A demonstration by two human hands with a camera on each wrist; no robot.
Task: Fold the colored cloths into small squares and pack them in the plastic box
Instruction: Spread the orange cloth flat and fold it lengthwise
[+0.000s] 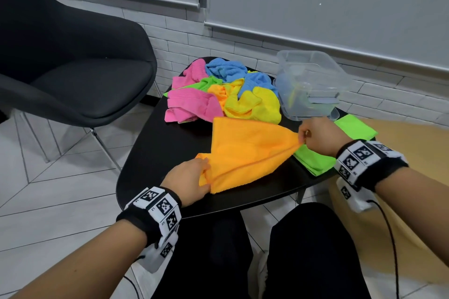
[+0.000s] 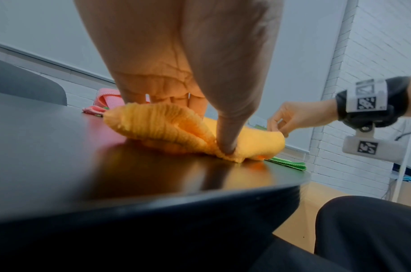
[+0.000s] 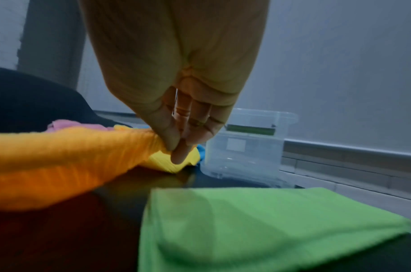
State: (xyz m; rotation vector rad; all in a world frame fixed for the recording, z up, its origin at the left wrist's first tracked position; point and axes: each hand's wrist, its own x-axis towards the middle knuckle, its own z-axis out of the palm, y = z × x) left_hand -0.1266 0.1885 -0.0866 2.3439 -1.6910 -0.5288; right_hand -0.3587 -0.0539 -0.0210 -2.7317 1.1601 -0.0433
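Note:
An orange cloth [image 1: 245, 153] lies stretched across the near part of the black table [image 1: 155, 153]. My left hand [image 1: 192, 181] pinches its near left corner, thumb pressing the orange cloth [image 2: 176, 130] down onto the table. My right hand [image 1: 315, 136] pinches the far right corner, lifted a little above the surface, with the orange cloth [image 3: 67, 162] sagging away from it. A folded green cloth [image 1: 315, 158] lies flat under my right wrist, seen as the green cloth [image 3: 258, 224]. The clear plastic box [image 1: 313, 80] stands at the table's far right.
A heap of pink, blue, green, yellow and orange cloths [image 1: 218, 92] fills the far half of the table. A dark armchair [image 1: 68, 56] stands left of it. The wall and window blinds run behind. My knees in black trousers [image 1: 303, 250] are under the near edge.

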